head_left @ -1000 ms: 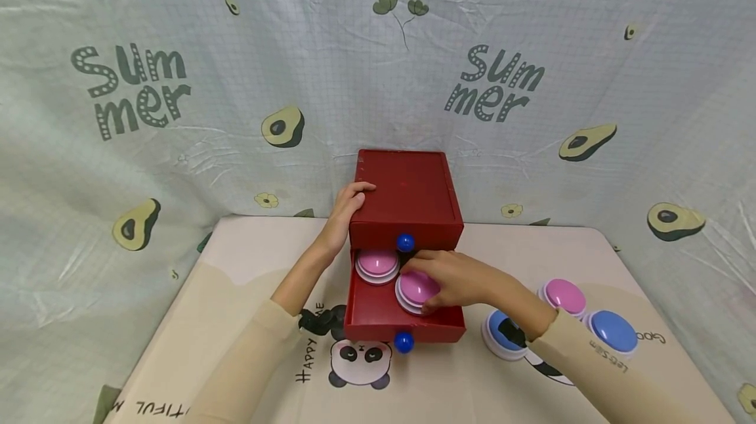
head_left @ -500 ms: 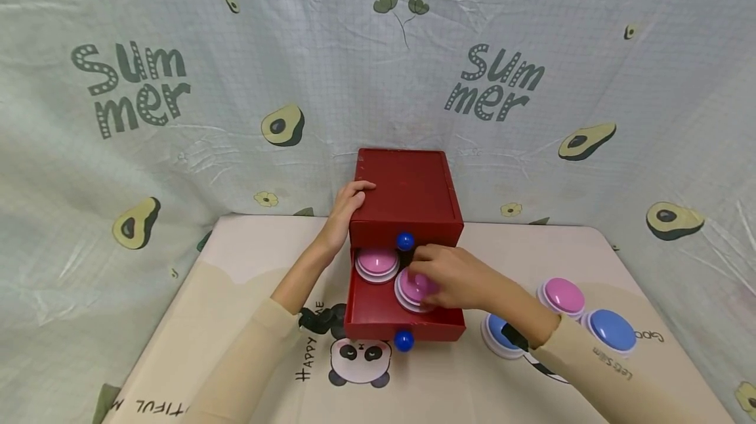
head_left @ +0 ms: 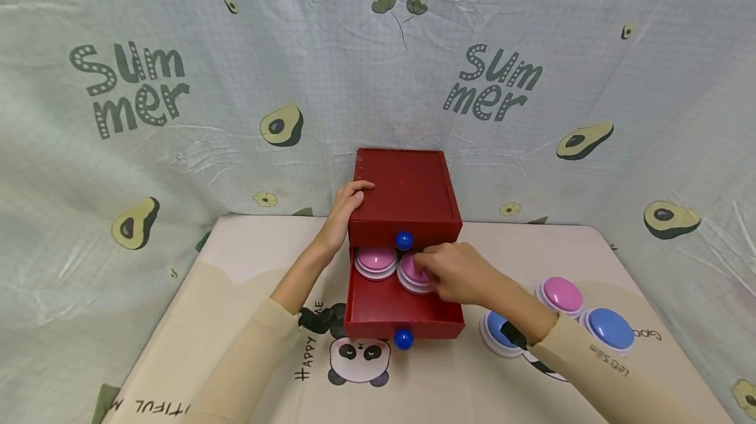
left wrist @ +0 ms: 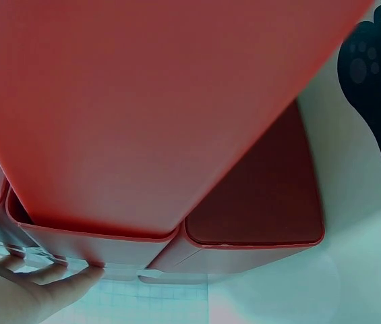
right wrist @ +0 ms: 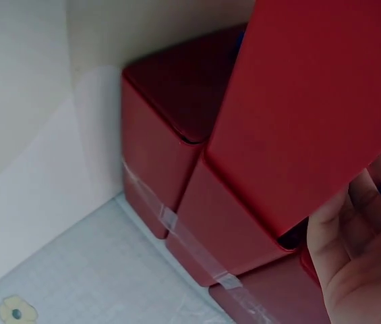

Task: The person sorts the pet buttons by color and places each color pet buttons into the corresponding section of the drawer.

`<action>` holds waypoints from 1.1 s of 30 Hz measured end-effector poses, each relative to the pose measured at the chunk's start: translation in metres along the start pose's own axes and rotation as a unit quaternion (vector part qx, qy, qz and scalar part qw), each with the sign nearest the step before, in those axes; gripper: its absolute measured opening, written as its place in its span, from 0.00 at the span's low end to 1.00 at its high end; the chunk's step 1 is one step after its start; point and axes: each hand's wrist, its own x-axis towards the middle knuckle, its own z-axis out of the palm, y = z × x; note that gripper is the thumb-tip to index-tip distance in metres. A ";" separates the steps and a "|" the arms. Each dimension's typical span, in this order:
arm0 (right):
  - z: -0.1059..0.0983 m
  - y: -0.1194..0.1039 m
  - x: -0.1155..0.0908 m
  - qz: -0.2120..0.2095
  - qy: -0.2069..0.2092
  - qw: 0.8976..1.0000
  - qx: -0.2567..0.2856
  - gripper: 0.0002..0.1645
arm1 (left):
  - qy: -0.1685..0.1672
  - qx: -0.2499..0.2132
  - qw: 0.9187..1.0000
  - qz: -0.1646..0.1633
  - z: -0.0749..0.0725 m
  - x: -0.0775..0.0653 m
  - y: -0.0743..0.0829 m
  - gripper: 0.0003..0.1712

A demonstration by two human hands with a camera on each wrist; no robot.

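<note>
A red drawer cabinet (head_left: 404, 184) stands against the back cloth, and its red drawer (head_left: 378, 309) below the top one is pulled out. Inside are two pink push buttons with white bases: a left pink button (head_left: 376, 258) and a right pink button (head_left: 409, 266). My right hand (head_left: 463, 273) holds the right one with curled fingers over its dome and right side, hiding part of it. My left hand (head_left: 342, 214) rests on the cabinet's upper left edge, its fingers (left wrist: 75, 283) stretched along the cabinet in the left wrist view.
Right of the drawer, a blue button (head_left: 499, 332) lies partly under my right wrist. Farther right sit a pink button (head_left: 563, 294) and another blue button (head_left: 611, 327). Blue knobs stick out from the upper drawer front (head_left: 366, 233) and the pulled-out one.
The right pink button has shifted back in the drawer, with my right hand moving along and its fingers more tightly curled. My left hand has stayed in place.
</note>
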 end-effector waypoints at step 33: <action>-0.005 -0.001 -0.001 0.034 0.012 0.995 0.089 0.14 | 0.000 -0.003 1.000 0.000 0.001 -0.001 0.002 0.26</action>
